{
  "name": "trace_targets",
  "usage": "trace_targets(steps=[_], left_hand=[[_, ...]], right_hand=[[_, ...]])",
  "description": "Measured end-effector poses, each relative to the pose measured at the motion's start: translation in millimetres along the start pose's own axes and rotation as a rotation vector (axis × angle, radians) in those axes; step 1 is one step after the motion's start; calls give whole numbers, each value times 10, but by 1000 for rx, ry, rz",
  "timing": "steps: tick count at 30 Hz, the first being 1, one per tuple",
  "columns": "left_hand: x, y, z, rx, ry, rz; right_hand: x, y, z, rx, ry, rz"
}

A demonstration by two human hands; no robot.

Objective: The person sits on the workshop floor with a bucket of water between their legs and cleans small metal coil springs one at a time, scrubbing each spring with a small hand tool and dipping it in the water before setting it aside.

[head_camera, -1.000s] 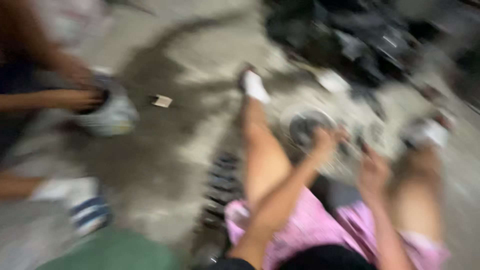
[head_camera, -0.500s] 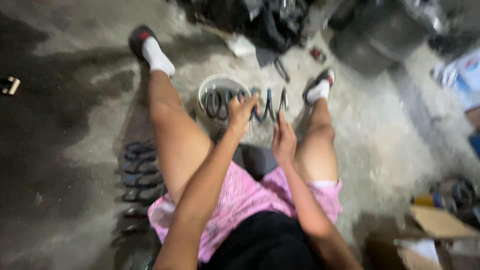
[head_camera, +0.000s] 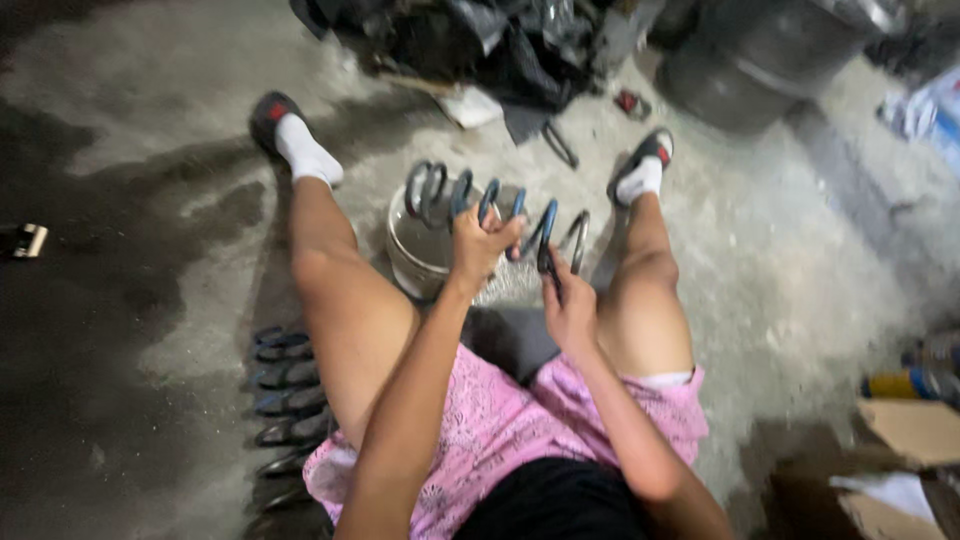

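My left hand [head_camera: 478,245] has its grip closed round a middle coil of the blue-grey coil spring [head_camera: 495,215], which lies sideways betw. my legs. Right hand [head_camera: 568,310] grips a small dark tool [head_camera: 549,268], tip touching the coil just right of the left grip. A grey bucket [head_camera: 415,255] sits under the spring's left end. More springs [head_camera: 285,400] lie on the concrete floor [head_camera: 150,120], well left of both grips.

The spring [head_camera: 495,215] lies across the bucket [head_camera: 420,255] between your legs; another spring [head_camera: 285,400] lies left of the bucket, nearer you.
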State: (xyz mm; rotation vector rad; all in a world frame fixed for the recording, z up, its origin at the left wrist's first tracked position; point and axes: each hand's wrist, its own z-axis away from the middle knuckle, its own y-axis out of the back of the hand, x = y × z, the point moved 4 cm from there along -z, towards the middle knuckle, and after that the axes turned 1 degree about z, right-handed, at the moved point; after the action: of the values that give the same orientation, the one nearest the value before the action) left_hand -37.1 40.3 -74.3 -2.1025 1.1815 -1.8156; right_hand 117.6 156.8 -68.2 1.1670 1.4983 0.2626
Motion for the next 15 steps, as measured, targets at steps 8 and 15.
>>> trace_targets(steps=[8,15], left_hand=[[78,9,101,-94,-48,18],[-14,-18,98,-83,-45,-47]], right_hand=[[-25,248,-41,32,636,291],[255,-94,86,-294,-128,-492]])
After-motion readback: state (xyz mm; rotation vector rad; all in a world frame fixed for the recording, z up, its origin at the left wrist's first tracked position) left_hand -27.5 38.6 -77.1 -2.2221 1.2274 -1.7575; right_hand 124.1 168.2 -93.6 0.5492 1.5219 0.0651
